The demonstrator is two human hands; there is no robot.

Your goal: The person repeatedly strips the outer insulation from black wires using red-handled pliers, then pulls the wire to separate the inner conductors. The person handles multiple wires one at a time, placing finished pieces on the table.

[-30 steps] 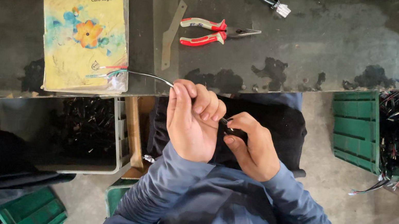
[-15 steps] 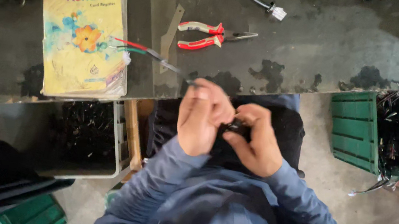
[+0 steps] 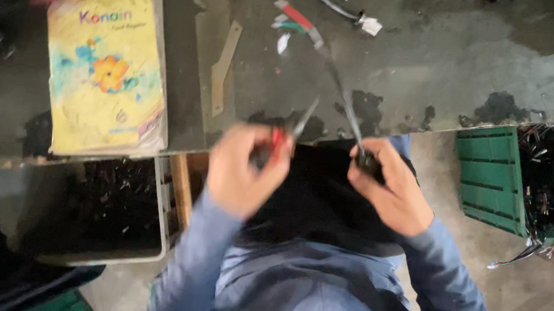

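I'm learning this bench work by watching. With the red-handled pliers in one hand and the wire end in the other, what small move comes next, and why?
Probably bring the pliers across to the dark connector pinched in the right hand. The left hand holds the tool with its tip raised and apart from the wire, which trails up over the workbench. Motion blur hides finer detail.

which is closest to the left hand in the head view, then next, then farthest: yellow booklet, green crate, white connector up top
From the left hand:
1. yellow booklet, on the bench to its left.
2. white connector, far side of the bench.
3. green crate, off to the right, past the right hand.
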